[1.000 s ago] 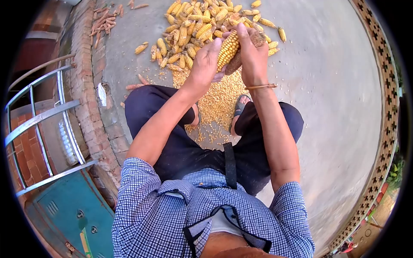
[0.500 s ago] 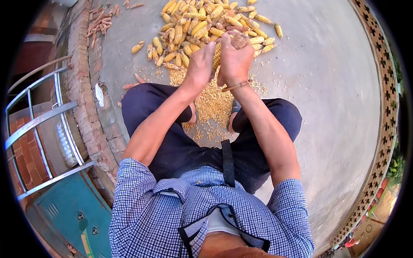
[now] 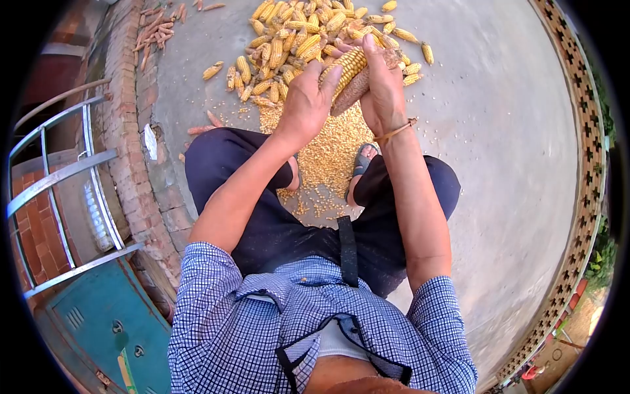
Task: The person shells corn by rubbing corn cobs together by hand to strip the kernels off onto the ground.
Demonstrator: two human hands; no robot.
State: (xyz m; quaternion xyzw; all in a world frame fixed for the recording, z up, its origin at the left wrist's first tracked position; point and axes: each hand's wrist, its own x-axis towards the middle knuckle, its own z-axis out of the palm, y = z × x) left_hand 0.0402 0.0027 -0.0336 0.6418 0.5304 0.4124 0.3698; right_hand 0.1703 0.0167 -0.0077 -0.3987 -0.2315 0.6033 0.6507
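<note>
My left hand [image 3: 305, 107] is closed around the lower end of a corn ear [image 3: 346, 67], which still has rows of yellow kernels. In my right hand [image 3: 384, 94] is a bare reddish-brown corncob [image 3: 352, 90], its thumb up along the far side. The ear and the cob lie side by side at a slant, touching or nearly so. Beneath both hands, loose kernels [image 3: 331, 154] spread over the ground between my feet. Just beyond the hands is a heap of yellow corn ears [image 3: 289, 43], partly hidden by them.
Stripped cobs [image 3: 154, 36] lie at the upper left by a brick edging [image 3: 121, 98]. A metal frame [image 3: 62, 174] and a teal metal box [image 3: 108, 322] stand at my left. Grey concrete [image 3: 508, 164] extends rightward to a perforated brick wall [image 3: 594, 125].
My hands have moved apart slightly, the right one shifting right and turning. The corn ear and the bare cob now show plainly between them, where before they were mostly covered.
</note>
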